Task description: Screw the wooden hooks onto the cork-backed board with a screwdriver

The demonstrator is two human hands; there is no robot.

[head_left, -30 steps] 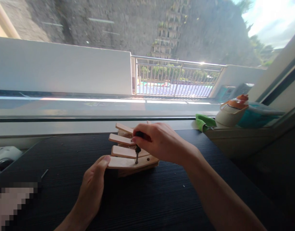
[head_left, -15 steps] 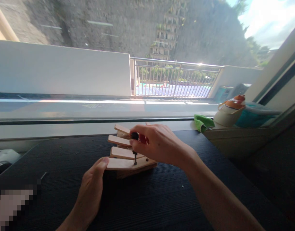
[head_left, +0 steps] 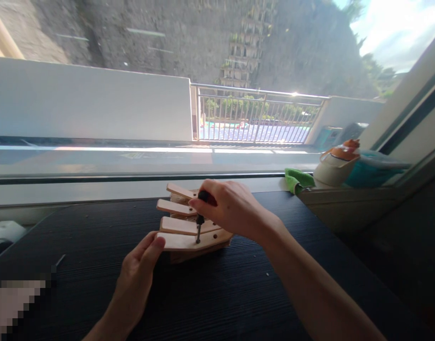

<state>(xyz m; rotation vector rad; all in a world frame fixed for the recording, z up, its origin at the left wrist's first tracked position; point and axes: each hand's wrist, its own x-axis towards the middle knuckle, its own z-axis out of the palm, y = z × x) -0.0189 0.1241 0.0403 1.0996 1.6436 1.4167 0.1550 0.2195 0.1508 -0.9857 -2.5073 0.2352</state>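
Note:
A wooden piece (head_left: 181, 241) with a bent outline is the nearest of several pale slats fixed side by side on a rough wooden block (head_left: 183, 256). My left hand (head_left: 141, 258) pinches its left end between thumb and fingers. In my right hand (head_left: 227, 206) is a small black-handled screwdriver (head_left: 200, 219), tilted slightly, its tip on a screw (head_left: 198, 241) in that same slat. A dark hole (head_left: 215, 236) shows to the right of the screw. Part of the block and the slats' right ends are hidden behind my right hand.
The block rests on a black table (head_left: 217, 293) by a window sill. A green cloth (head_left: 298, 180) and a cream pot (head_left: 332, 170) sit at the right on the sill. A white device (head_left: 6, 237) is at the left edge.
My right hand has turned a little and the screwdriver handle now leans further right. My left thumb has shifted slightly on the slat's end. The view has moved slightly.

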